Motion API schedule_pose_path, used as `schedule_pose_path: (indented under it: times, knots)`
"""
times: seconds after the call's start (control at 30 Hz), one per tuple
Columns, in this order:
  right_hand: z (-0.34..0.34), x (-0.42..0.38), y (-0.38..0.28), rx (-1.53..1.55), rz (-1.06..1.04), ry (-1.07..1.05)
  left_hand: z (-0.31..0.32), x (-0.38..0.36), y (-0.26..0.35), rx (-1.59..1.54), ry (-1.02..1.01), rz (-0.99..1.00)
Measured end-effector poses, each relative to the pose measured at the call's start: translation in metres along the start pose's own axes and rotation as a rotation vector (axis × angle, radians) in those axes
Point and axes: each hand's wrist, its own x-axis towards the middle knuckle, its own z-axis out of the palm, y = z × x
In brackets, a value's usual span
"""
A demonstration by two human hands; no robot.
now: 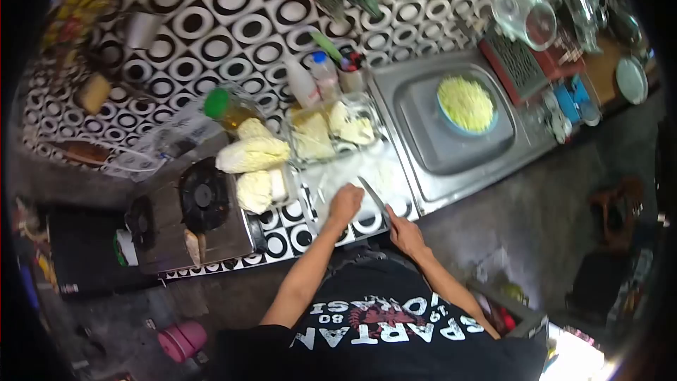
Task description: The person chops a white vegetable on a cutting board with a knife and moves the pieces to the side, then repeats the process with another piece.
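Presently, left of sink [441, 159], knife [374, 195] is gripped by right hand [407, 234]; left hand [346, 202] is curled nearby, contents unclear, and could be nicked if knife slips.

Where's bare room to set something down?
Sink basin: bare floor left and in front of the blue bowl. Crowded: counter between stove and sink, with cabbages, clear tray, bottles, left hand, right hand gripping knife.

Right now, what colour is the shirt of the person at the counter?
The shirt is black with white lettering, shown in the head view.
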Motion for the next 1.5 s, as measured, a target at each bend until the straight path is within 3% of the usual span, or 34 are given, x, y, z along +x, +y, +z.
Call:
schedule_pose_path:
  times: [0.3, 0.63, 1.0, 1.27, 1.5]
  knots:
    - [0.005, -0.023, -0.013, 0.056, 0.038, 0.147, 0.004, -0.006, -0.002, -0.13, 0.082, -0.091]
    - [0.012, -0.03, -0.017, -0.04, 0.098, 0.016, 0.008, -0.005, -0.001, -0.112, 0.095, -0.182]
    - [0.007, 0.013, -0.035, -0.166, 0.106, -0.043, 0.011, -0.007, -0.006, -0.128, 0.138, -0.103]
    - [0.003, -0.008, -0.044, -0.18, 0.165, -0.094, 0.008, -0.007, -0.007, -0.126, 0.129, -0.095]
    - [0.028, 0.013, -0.036, -0.154, 0.067, 0.029, 0.01, -0.008, -0.01, -0.156, 0.137, -0.07]
